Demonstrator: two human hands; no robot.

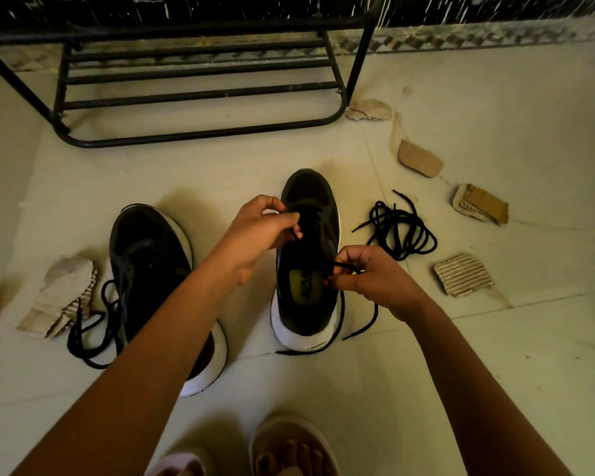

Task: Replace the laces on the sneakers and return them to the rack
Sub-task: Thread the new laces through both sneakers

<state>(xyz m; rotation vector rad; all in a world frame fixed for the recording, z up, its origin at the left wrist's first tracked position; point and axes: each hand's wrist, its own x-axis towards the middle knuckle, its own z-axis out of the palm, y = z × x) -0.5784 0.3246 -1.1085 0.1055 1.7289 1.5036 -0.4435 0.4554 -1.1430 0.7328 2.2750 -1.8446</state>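
Note:
Two black sneakers with white soles stand on the floor. The right sneaker (311,197) is between my hands, toe pointing at the rack. My left hand (260,231) pinches the black lace at the sneaker's eyelets. My right hand (375,276) pinches another part of that lace (364,324) beside the sneaker's opening; its loose end trails past the heel. The left sneaker (148,255) lies partly under my left forearm, a black lace (90,331) loose beside it. A spare black lace (399,231) lies coiled to the right.
A black metal shoe rack (200,94) stands against the far wall with bare bars. Torn cardboard pieces (464,274) are scattered right of the shoes, and another piece (59,297) lies at the left. My sandalled foot (289,448) shows at the bottom edge.

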